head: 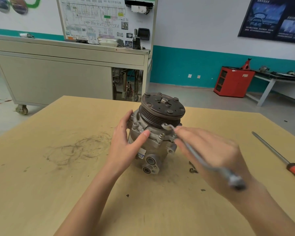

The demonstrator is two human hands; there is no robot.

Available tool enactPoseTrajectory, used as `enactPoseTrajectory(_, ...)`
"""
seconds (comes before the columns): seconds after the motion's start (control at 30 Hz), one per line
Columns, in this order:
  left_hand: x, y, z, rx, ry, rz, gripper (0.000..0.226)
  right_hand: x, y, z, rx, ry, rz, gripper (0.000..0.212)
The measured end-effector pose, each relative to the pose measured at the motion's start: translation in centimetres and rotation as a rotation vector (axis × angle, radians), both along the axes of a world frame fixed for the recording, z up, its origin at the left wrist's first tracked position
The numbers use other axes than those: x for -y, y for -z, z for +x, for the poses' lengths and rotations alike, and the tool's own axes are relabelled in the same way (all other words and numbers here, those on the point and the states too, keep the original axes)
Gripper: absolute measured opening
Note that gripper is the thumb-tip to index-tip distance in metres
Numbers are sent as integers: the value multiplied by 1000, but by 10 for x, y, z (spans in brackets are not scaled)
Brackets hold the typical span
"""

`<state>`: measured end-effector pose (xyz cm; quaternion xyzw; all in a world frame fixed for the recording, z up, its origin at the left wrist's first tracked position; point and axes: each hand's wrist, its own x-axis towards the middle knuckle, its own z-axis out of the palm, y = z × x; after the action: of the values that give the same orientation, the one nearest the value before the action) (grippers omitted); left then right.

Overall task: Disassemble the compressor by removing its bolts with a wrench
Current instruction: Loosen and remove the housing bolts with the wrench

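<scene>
A grey metal compressor (157, 147) with a dark grooved pulley (162, 109) on top stands upright in the middle of the wooden table (58, 176). My left hand (126, 142) grips its left side, thumb across the front flange. My right hand (209, 154) holds a steel wrench (199, 157), blurred by motion. The wrench's open jaw (166, 126) sits just under the pulley, above a flange bolt (162, 135). Two loose bolts (192, 167) lie on the table right of the compressor, below my right hand.
An orange-handled screwdriver (279, 157) lies at the table's right edge. Dark grease smears (77, 149) mark the table left of the compressor. Beyond the table stand a grey wheeled cabinet (58, 79) with a wiring board, and a red tool cabinet (233, 81).
</scene>
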<state>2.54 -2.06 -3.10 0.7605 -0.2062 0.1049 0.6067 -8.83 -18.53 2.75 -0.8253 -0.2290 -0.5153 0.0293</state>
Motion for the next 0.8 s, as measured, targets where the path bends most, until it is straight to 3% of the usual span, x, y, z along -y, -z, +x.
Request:
enactPoseTrajectory(0.07,0,0,0,4,-2,5,79,-15,0,-2,109,135,-206,21)
enactPoseTrajectory(0.17,0,0,0,13,-3,13,79,-32,2,-3,114,245,-295,12)
enactPoseTrajectory(0.57,-2,0,-2,10,12,17,77,-61,11,-9,-90,401,-246,16)
enactPoseTrajectory(0.67,-1,0,-1,10,2,15,79,-50,18,-6,-32,314,-216,17)
enactPoseTrajectory(0.8,0,0,0,4,3,6,79,2,23,-1,-119,-76,38,24)
